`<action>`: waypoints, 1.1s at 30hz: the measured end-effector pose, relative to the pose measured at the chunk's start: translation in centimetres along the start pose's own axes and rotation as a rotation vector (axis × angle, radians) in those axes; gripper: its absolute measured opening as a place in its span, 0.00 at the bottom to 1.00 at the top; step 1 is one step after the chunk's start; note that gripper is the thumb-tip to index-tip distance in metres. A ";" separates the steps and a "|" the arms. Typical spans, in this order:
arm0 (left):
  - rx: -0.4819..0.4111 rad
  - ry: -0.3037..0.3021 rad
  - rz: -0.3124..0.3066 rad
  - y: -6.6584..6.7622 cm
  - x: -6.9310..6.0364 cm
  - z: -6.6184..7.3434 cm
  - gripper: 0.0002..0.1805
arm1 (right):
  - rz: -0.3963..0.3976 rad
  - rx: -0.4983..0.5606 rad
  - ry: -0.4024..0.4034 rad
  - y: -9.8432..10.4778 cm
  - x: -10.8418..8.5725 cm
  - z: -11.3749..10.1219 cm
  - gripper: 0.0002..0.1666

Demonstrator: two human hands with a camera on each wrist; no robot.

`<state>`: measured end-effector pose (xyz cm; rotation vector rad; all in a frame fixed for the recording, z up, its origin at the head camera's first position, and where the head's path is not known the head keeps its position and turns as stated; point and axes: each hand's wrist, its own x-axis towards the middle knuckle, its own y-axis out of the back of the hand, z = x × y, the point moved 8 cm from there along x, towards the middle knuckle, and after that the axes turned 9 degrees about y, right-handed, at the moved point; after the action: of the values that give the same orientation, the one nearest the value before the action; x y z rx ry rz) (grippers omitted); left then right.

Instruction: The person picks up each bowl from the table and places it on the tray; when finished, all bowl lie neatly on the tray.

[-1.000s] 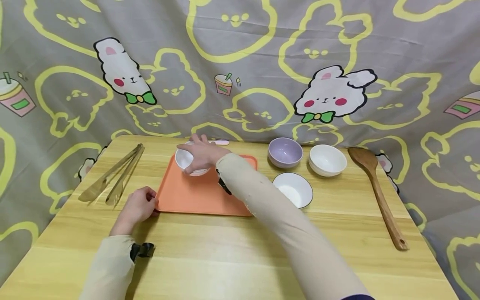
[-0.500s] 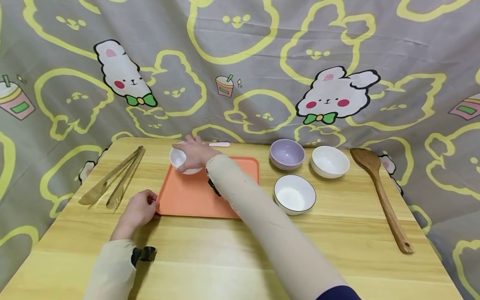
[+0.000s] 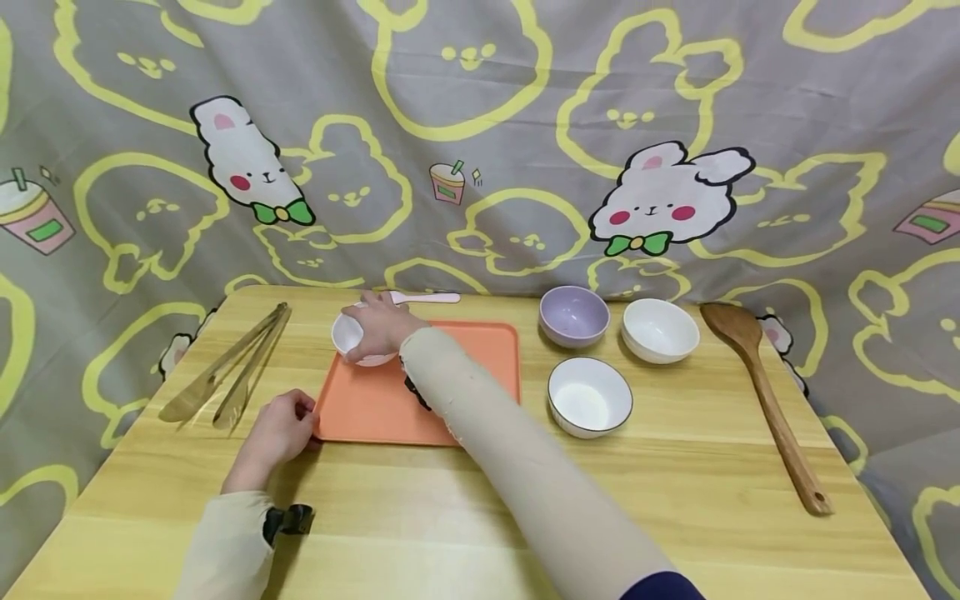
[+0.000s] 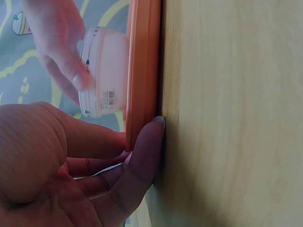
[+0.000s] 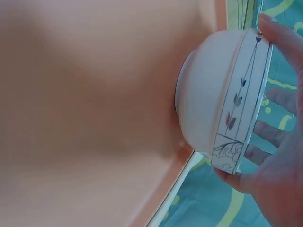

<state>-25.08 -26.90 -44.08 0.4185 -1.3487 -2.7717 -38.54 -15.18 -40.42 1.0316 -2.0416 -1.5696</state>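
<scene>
Pale wood-grain tabletop (image 3: 420,525) in front, two beige sleeves reaching over it from the near side. Left hand (image 3: 281,429) at the near left corner of an orange tray (image 3: 367,408); grip clamped on that corner, thumb and fingers on opposite faces of the edge. Tray lies flat, left of the tabletop's centre.

Right of tray, near row: white dark-rimmed bowl (image 3: 589,397), upright, apart from the tray. Left of tray: metal tongs (image 3: 253,362), arms spread, hinge end pointing far. Far right: wooden spatula (image 3: 771,400), handle toward the near side.

Right hand (image 3: 382,323) over the tray's far left corner, grip clamped across the rim of a white patterned bowl (image 5: 208,90), thumb and fingers at opposite sides. Bowl's foot is down at the tray; leaf motif and dark lines on its rim band.

Farther right: lavender bowl (image 3: 574,317), with a plain white bowl (image 3: 660,332) just beside it. Beyond the tray, a pale pink fork (image 3: 435,297) lies crosswise near the far edge. Grey cartoon-print curtain (image 3: 480,125) hangs behind.
</scene>
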 end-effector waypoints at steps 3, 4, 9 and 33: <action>-0.007 0.004 -0.004 0.0 0.0 -0.1 0.06 | 0.002 0.014 0.000 -0.1 -0.1 0.0 0.51; -0.005 0.003 -0.003 0.0 0.0 -0.1 0.06 | 0.003 0.011 0.003 0.0 -0.2 0.0 0.51; 0.011 -0.006 -0.001 0.0 0.0 -0.1 0.06 | 0.012 -0.016 0.021 1.0 -1.5 0.1 0.49; -0.043 0.015 -0.063 -0.5 0.0 -0.4 0.08 | -0.049 -0.093 0.133 5.3 -13.6 1.6 0.39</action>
<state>-24.90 -26.93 -44.70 0.4871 -1.2918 -2.8367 -32.31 -3.51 -34.00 1.1267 -1.8506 -1.5601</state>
